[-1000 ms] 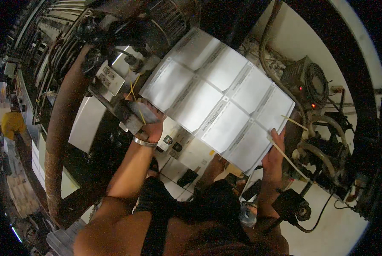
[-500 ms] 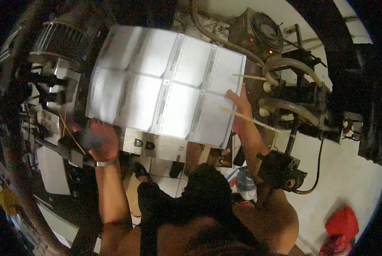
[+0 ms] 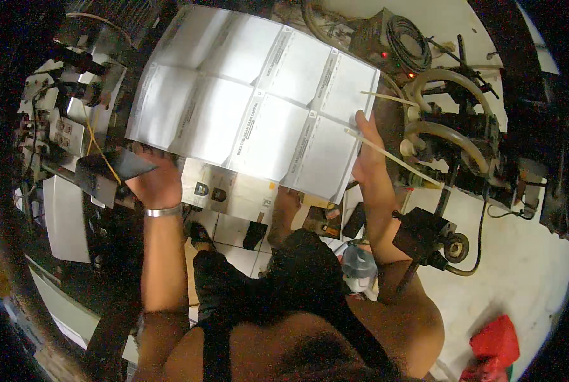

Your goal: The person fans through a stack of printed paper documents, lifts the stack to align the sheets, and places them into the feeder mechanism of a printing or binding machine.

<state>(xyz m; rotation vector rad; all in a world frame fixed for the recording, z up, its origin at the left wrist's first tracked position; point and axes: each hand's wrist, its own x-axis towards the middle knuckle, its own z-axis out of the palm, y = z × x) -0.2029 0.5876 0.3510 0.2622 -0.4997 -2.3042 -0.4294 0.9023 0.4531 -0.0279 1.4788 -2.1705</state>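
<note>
A large white paper sheet (image 3: 224, 114), printed in grey with a grid of rectangular panels, spreads in front of me at a slant. My right hand (image 3: 369, 149) grips its right edge, thumb on the upper face and fingers beneath. At the lower left corner is my left hand (image 3: 157, 181), its fingers closed at the edge and partly hidden. A dark flat metal plate (image 3: 133, 165) lies right beside that hand. Below the sheet's near edge shows another cream printed surface (image 3: 233, 191) with small dark figures.
Thin pale strips (image 3: 395, 156) from the machine at right point towards the sheet. Thick hoses (image 3: 453, 137) and a black clamp block (image 3: 424, 232) stand there. Machine parts (image 3: 74, 127) crowd the left. A coiled cable (image 3: 408, 41) lies at the back; a red cloth (image 3: 494, 340) is on the floor.
The whole view has shifted, so the sheet, hands and left machinery appear higher. Both hands stay at the sheet's edges. My left hand and the dark plate look sharper now.
</note>
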